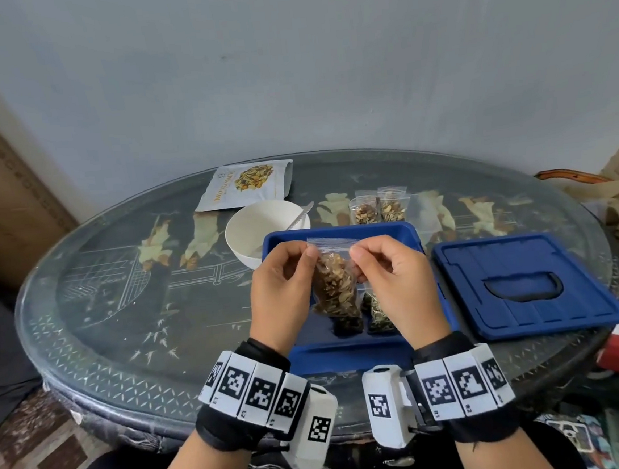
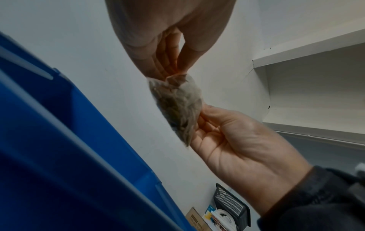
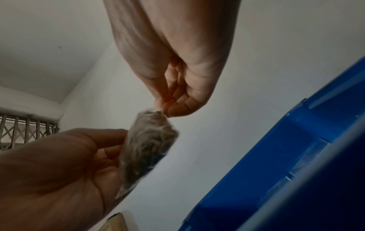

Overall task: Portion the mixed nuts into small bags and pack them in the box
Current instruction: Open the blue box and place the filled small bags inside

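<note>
While both my hands pinch its top strip, the filled bag [image 1: 334, 284] hangs straight down over the blue box [image 1: 342, 235].

Its long axis runs vertical, mouth up and nuts sagging below, with my left hand [image 1: 281, 289] at the strip's left end and my right hand [image 1: 395, 281] at its right, thumb and fingers [image 1: 359, 251] of each closed on the plastic. Directly under the bag, in the near part of the box, two packed bags [image 1: 363, 314] already lie side by side. Judging from this, the coming move is a short drop straight down; neither hand is nearer. Two more filled bags [image 1: 378, 208] wait on the surface [image 1: 117, 290] just beyond the far rim, the lid [image 1: 524, 285] to the right.
</note>
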